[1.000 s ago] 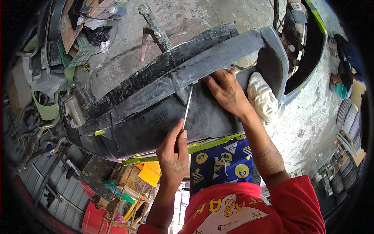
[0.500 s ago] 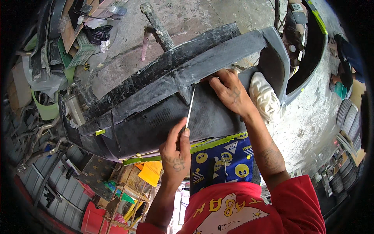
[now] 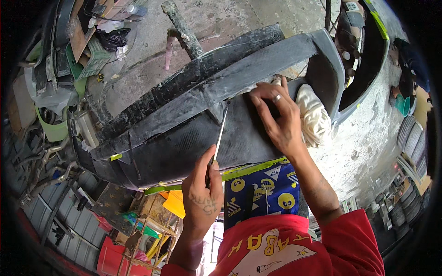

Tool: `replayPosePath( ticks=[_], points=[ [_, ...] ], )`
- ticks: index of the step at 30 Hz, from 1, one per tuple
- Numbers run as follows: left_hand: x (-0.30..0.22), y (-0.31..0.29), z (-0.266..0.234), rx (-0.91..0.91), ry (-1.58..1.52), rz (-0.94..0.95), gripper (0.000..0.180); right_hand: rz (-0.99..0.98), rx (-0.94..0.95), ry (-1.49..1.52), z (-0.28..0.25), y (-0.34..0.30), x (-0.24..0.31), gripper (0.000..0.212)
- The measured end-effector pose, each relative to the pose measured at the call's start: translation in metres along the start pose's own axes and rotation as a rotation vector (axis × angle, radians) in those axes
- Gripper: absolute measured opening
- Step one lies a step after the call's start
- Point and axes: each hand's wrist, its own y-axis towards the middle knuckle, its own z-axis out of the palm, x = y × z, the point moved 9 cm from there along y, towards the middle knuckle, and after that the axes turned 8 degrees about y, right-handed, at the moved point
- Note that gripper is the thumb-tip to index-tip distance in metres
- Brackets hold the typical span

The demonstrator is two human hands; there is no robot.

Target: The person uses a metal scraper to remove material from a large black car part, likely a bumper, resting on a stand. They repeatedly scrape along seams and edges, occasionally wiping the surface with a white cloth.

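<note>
A dark grey car bumper [image 3: 175,138], dusty and dulled, lies across in front of me. My left hand [image 3: 202,193] is closed round a thin metal-shafted tool [image 3: 220,133] with a dark handle. Its tip points up beside a short rib on the bumper, near the slot's left end. My right hand [image 3: 281,115] wears a ring and bends over the slot's edge. Thumb and forefinger come together there, and what they pinch is hidden; another finger stretches toward the bar above. Just right of that hand, a bundled white cloth [image 3: 313,115] rests on the bumper.
Yellow-green tape [image 3: 253,168] runs along the bumper's near edge. Beyond it stands a stained post [image 3: 184,32] on the concrete floor. Scrap parts lie at the left, with a green plastic piece [image 3: 87,60]. A second bumper shell [image 3: 375,60] and stacked tyres [image 3: 414,140] are at the right.
My left hand has drawn down and slightly left, so the tool's tip is lower and out of the slot. My right hand has turned, and one finger now reaches up to the bar.
</note>
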Motion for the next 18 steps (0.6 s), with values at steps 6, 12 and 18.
replayPosePath(
  ticks=[6,12,18],
  points=[
    [0.001,0.003,-0.005,0.026,-0.029,-0.05,0.034,-0.011,0.07,0.01,-0.006,-0.044,0.015,0.026],
    [0.014,0.011,0.005,-0.05,-0.153,-0.083,0.033,-0.045,0.08,-0.013,-0.008,-0.051,0.026,0.042],
    [0.023,0.002,-0.004,-0.047,-0.128,-0.085,0.033,0.175,-0.114,-0.567,-0.093,-0.059,0.022,0.064]
  ],
)
